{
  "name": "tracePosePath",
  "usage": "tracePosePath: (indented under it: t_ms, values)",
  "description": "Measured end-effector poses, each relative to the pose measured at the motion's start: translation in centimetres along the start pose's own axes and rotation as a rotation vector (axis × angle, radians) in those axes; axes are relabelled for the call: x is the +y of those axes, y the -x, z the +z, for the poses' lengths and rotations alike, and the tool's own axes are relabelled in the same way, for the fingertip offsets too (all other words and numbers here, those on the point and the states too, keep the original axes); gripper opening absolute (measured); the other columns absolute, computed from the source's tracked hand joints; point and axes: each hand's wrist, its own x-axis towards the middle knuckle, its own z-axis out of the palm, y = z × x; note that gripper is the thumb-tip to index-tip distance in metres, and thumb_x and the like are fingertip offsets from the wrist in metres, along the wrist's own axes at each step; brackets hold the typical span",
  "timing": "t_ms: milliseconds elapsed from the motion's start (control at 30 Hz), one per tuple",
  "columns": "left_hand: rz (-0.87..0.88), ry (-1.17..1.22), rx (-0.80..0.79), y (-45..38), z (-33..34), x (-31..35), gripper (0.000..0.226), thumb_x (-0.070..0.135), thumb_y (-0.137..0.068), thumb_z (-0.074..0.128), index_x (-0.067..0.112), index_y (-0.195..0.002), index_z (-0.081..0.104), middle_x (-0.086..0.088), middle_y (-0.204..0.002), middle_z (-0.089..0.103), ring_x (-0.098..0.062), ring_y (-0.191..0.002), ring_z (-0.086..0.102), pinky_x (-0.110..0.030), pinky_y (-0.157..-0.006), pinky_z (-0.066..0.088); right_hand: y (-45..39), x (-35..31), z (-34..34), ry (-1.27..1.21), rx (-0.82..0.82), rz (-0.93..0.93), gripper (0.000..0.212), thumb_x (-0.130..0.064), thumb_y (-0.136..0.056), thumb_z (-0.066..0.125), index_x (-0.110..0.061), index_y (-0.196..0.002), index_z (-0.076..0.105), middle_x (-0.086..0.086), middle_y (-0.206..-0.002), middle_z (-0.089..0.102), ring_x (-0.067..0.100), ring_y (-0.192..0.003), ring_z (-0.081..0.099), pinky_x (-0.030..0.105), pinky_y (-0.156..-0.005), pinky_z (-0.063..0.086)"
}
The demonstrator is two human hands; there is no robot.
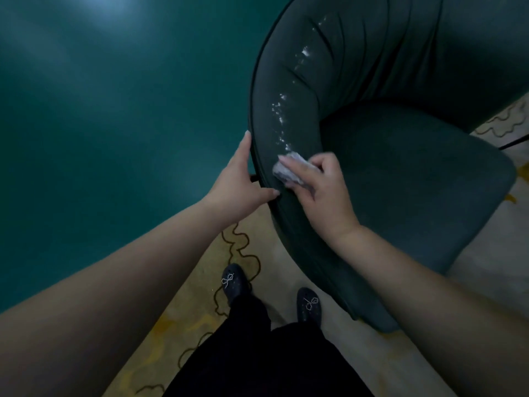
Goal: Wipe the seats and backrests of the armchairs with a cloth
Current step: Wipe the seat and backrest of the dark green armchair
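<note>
A dark green armchair (400,173) with a curved, pleated backrest fills the right side. A trail of white specks runs down the inner backrest (282,110). My right hand (317,193) presses a small pale cloth (282,169) against the backrest's lower inner edge, just below that trail. My left hand (243,179) grips the outer rim of the backrest, thumb over the top edge and fingers along the outside. The seat cushion (415,179) lies to the right of both hands.
A smooth teal surface (100,124) spans the left half, close to the chair's back. Below lies a beige carpet (200,282) with dark wavy lines. My black shoes (234,282) stand beside the chair's near side.
</note>
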Motion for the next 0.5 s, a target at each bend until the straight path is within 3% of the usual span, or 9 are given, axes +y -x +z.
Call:
tracePosePath:
  t_ms: [133,233,300,433,500]
  values:
    - [0.013,-0.002,-0.033,-1.2,-0.8,-0.1,0.117,0.016,-0.073,0.081,0.037,-0.151,-0.004,0.019,-0.148,0.031,0.004,-0.097,0.054,-0.022,-0.087,0.049,-2.3,-0.9,1.0,-0.009,0.044,0.046,0.054,-0.001,-0.083,0.068,-0.026,-0.130,0.059,0.004,-0.102,0.040,0.021,-0.096,0.047,0.023,-0.089,0.043]
    - [0.044,0.030,-0.071,-1.6,-1.2,-0.5,0.118,0.015,-0.073,0.081,0.038,-0.151,-0.004,0.038,-0.126,0.034,0.016,-0.089,0.054,-0.008,-0.076,0.047,2.0,-0.8,0.3,0.018,0.047,0.036,0.058,-0.001,-0.083,0.069,-0.031,-0.131,0.056,0.003,-0.103,0.041,0.019,-0.096,0.046,0.027,-0.085,0.046]
    - [0.064,0.030,-0.087,-1.8,-1.2,-0.8,0.119,0.014,-0.073,0.081,0.036,-0.151,-0.006,0.043,-0.113,0.031,0.020,-0.090,0.051,0.000,-0.069,0.044,3.4,-0.9,0.1,0.026,0.057,0.057,0.060,0.000,-0.082,0.069,-0.033,-0.130,0.056,0.004,-0.102,0.041,0.022,-0.096,0.047,0.032,-0.085,0.048]
    - [0.066,0.026,-0.111,-2.0,-1.1,-0.8,0.121,0.013,-0.074,0.080,0.034,-0.151,-0.010,0.023,-0.140,0.035,0.002,-0.116,0.051,-0.013,-0.088,0.047,-1.7,-1.3,1.1,0.057,0.084,0.094,0.053,0.002,-0.083,0.068,-0.025,-0.128,0.060,0.012,-0.101,0.044,0.029,-0.095,0.049,0.041,-0.087,0.048]
    - [0.072,0.032,-0.110,-2.2,-1.1,-1.0,0.120,0.011,-0.073,0.080,0.036,-0.151,-0.009,0.029,-0.131,0.040,0.013,-0.104,0.053,-0.006,-0.077,0.047,-4.4,-1.2,1.6,0.047,0.103,0.102,0.051,0.001,-0.084,0.067,-0.023,-0.128,0.061,0.014,-0.101,0.044,0.030,-0.096,0.049,0.041,-0.090,0.047]
